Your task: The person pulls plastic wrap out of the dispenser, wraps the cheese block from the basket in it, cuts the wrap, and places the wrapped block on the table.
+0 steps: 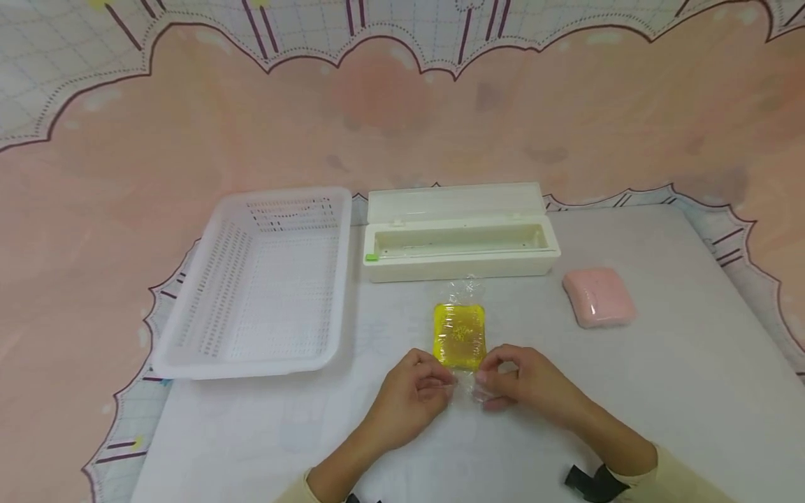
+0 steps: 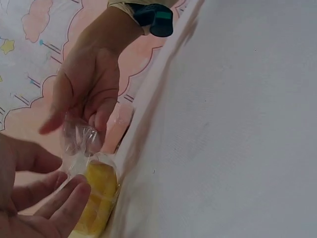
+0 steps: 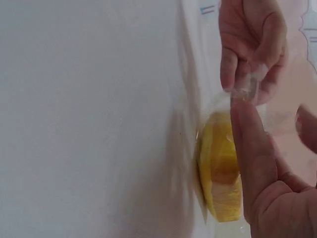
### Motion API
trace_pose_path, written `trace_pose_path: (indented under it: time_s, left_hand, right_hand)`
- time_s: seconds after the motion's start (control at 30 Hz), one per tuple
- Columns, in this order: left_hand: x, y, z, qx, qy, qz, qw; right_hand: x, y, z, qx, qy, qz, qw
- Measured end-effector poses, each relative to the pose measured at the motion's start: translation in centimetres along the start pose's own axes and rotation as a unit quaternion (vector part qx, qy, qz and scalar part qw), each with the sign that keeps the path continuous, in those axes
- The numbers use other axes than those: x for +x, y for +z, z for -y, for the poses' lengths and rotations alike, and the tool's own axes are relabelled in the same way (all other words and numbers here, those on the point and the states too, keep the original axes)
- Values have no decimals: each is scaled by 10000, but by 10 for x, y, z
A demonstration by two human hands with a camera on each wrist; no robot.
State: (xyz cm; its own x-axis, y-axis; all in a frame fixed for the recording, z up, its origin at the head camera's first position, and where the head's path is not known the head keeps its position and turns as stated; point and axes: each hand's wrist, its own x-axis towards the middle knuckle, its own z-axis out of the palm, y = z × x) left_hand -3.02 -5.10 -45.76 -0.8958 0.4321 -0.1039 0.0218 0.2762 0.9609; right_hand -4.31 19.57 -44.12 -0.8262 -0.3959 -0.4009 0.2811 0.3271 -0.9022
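Note:
A translucent yellow bar of soap (image 1: 461, 339) with a raised pattern lies on the white table in a clear plastic wrapper (image 1: 465, 290). My left hand (image 1: 411, 395) and right hand (image 1: 534, 384) are at its near end, left and right of it. Between the fingertips of each hand some clear film is pinched. The right wrist view has the soap (image 3: 221, 168) side-on, below the right index finger. Crinkled wrapper (image 2: 79, 139) covers some of the right hand's fingers in the left wrist view. There, the left hand's fingers overlap the soap (image 2: 99, 198).
Behind the soap stands a long white box (image 1: 465, 268), its lid raised and a green tab at its left front. A white perforated basket (image 1: 342, 279) is at the left. To the right lies a pink rounded block (image 1: 600, 297). A patterned cloth surrounds the white tabletop (image 1: 692, 363).

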Motion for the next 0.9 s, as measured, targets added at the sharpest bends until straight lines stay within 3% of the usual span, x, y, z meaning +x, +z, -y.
trace_pose_path:
  time_s: [0.13,0.23,0.33,0.47,0.53,0.6,0.67,0.77,0.9]
  left_hand:
    - [-2,3,1,583,657,185,9960]
    - [1,4,2,1320,1136,84,9847]
    - [7,5,4,2185,1739,-194,9600]
    - [18,2,6,3384,2401,-572,9081]
    - [24,-1,8,3667,2548,-540,8931]
    - [29,-4,10,3667,2579,-369,8931]
    - [34,-6,12,3462,2532,-143,9033]
    - [39,-7,14,3074,2321,-1,9228]
    - [43,-7,14,2788,1910,-136,9411]
  right_hand:
    - [-4,4,-4,-397,-571,-206,9974]
    - [-2,9,-7,-1057,-1276,-480,9850]
    - [1,14,-9,-1909,-2074,-909,9551]
    - [6,17,-10,-2769,-2976,-1334,9039]
    - [9,16,-10,-2973,-3272,-1285,8877]
    - [11,15,-9,-3153,-3421,-1217,8768]
    - [14,14,-8,-3212,-3426,-1132,8756]
    - [18,14,-6,-3189,-3197,-1218,8839]
    - [25,14,-4,-2919,-2862,-1542,8995]
